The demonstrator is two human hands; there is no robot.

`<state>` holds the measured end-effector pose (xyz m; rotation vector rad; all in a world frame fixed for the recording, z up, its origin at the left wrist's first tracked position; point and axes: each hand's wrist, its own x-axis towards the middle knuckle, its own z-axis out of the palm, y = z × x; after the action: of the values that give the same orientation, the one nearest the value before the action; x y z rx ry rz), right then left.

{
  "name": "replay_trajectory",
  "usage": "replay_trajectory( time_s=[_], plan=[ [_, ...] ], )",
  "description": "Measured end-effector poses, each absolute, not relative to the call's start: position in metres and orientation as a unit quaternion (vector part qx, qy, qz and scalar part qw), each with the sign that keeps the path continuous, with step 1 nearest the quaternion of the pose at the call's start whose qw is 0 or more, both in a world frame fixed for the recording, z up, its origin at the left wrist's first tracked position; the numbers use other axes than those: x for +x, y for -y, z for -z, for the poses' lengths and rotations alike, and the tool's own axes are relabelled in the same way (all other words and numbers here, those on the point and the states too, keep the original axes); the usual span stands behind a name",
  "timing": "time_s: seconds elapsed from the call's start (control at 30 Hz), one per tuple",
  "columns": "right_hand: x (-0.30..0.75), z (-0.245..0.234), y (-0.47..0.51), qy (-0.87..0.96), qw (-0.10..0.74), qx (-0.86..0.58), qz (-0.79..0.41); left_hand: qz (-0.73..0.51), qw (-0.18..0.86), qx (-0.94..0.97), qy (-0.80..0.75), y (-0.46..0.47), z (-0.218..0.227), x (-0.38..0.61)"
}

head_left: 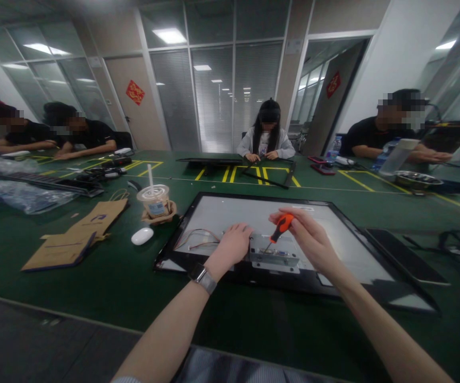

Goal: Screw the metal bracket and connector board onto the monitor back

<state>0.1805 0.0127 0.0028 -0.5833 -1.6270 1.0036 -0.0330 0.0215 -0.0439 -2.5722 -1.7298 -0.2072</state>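
One panel (313,295), one bracket (274,258), one screwdriver (281,229)

Green surface (114,284) carries the panel flat, presumably for stability, long axis roughly 9-to-3 o'clock. Left hand (235,243) lies palm-down at the bracket's 9, perhaps steadying, grip hidden; right hand (309,232) clasps the screwdriver, slanted likely for reach, tip toward 7.
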Motion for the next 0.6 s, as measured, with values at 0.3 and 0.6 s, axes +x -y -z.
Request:
replay_trajectory(
  time_s=[0.3, 0.6],
  plan=[
    [0.1772, -0.0047, -0.0115, 0.696, 0.588, -0.296, -0.285, 0.069, 0.018, -0.828, 0.557, -0.0228, 0.0443, -0.0323],
    [0.1782, -0.0009, -0.0112, 0.686, 0.561, -0.287, -0.365, 0.073, 0.01, -0.824, 0.561, -0.0186, 0.0382, -0.0318]
  ],
)
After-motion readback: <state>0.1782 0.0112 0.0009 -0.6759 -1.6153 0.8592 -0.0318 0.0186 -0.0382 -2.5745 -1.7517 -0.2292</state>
